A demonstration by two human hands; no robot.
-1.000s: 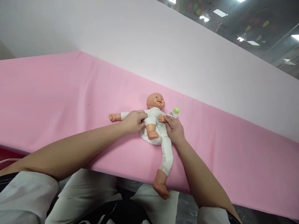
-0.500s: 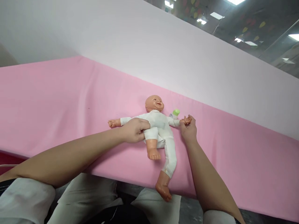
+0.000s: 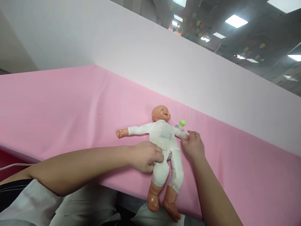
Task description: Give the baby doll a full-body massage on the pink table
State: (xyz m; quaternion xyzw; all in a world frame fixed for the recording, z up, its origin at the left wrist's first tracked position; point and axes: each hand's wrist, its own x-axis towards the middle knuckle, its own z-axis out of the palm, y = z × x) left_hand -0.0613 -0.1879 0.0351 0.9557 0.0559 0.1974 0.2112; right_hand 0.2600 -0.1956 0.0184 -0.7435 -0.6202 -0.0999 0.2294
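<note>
Left fingers: curled together on the white fabric at the hip of the doll, thumb on top, pinching the suit where the near leg begins.
Left hand (image 3: 145, 156): rests on the pink sheet beside the doll's waist, forearm running back toward the person's lap.
Right fingers: loosely bent, tips touching the end of the doll's far arm; whether they actually grip the small hand I cannot tell, since it is hidden under them.
Right hand (image 3: 194, 146): lies on the sheet just beside the doll's side.
Doll: a plastic-headed baby doll in a white cloth bodysuit (image 3: 164, 139) lies face up on its back, 2 arms spread, 2 legs straight, its bare feet hanging past the near edge of the bed.
Handling: it looks light; the trunk and limbs seem soft and floppy, the head, hands and feet hard plastic. The cloth gives a sure pinch, while the smooth plastic is likely slicker. The torso or the hips look like the best hold.
Pink sheet (image 3: 58, 106): a smooth cloth-covered surface under everything.
Small bottle with a green cap (image 3: 181, 124): lies just behind the doll's far shoulder.
White panel (image 3: 164, 62): stands behind the bed.
</note>
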